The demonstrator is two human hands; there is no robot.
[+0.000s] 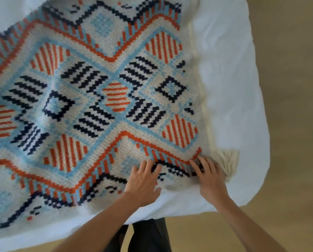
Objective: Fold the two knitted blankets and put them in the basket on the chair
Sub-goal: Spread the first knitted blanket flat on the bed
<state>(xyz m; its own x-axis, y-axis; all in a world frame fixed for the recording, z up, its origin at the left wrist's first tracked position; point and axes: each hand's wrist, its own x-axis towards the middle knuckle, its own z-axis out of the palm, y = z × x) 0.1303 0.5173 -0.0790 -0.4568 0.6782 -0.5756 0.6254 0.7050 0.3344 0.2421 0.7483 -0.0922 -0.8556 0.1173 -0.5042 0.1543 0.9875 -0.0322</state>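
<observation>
A knitted blanket (97, 99) with orange, light blue, navy and cream diamond patterns lies spread flat over a white-covered bed. It has a cream tassel (226, 160) at its near right corner. My left hand (143, 180) rests flat on the blanket's near edge, fingers straight and spread. My right hand (206, 175) lies on the near right corner beside the tassel, fingers extended onto the knit. Neither hand holds anything. No second blanket, basket or chair is in view.
The white bed cover (230, 88) shows past the blanket's right and near edges. Tan floor (288, 124) lies to the right and in front of the bed. My dark trouser legs (148, 235) stand at the bed's near edge.
</observation>
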